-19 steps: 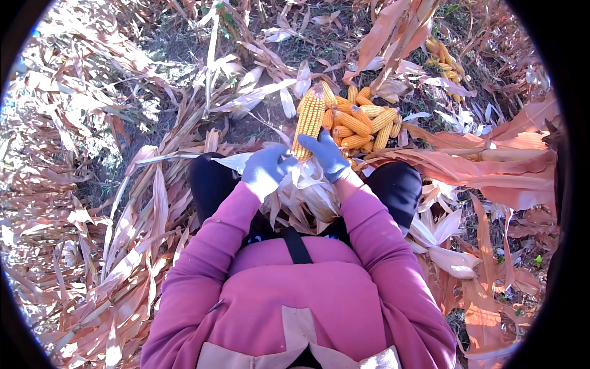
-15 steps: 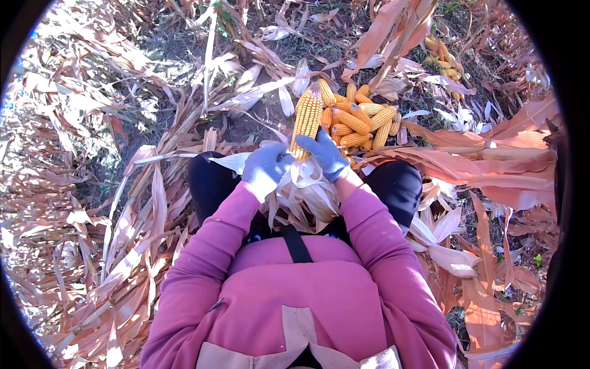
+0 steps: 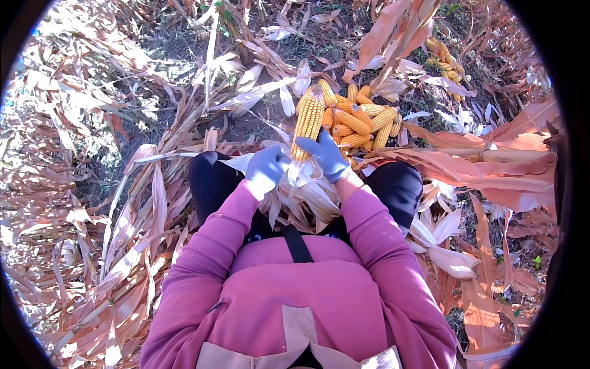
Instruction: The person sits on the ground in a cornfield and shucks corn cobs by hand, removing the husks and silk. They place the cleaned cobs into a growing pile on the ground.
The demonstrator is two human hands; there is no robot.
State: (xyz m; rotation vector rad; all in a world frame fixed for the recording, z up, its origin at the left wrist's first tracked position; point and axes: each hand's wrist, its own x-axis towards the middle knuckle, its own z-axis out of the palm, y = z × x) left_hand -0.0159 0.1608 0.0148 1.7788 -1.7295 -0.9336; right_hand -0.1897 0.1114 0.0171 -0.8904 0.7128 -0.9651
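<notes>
A yellow ear of corn (image 3: 309, 120) stands tip away from me between my two gloved hands, its kernels bare. Its pale husk (image 3: 304, 194) is peeled down and hangs from the base over my lap. My right hand (image 3: 329, 158) is closed round the lower right side of the ear, the thumb laid across the kernels. Beside the base, my left hand (image 3: 267, 167) is closed, fingers bent in, on the husk; a strip of it sticks out to the left. The fingertips of both hands are partly hidden.
Just beyond my right knee lies a pile of husked corn ears (image 3: 362, 123). A second pile (image 3: 448, 69) sits farther off at the right. Dry stalks and leaves (image 3: 479, 169) spread around me, and a leaning stalk (image 3: 399, 43) rises behind the near pile.
The ear has tilted slightly, its tip moving a little to the right. Both hands keep nearly the same place and hold.
</notes>
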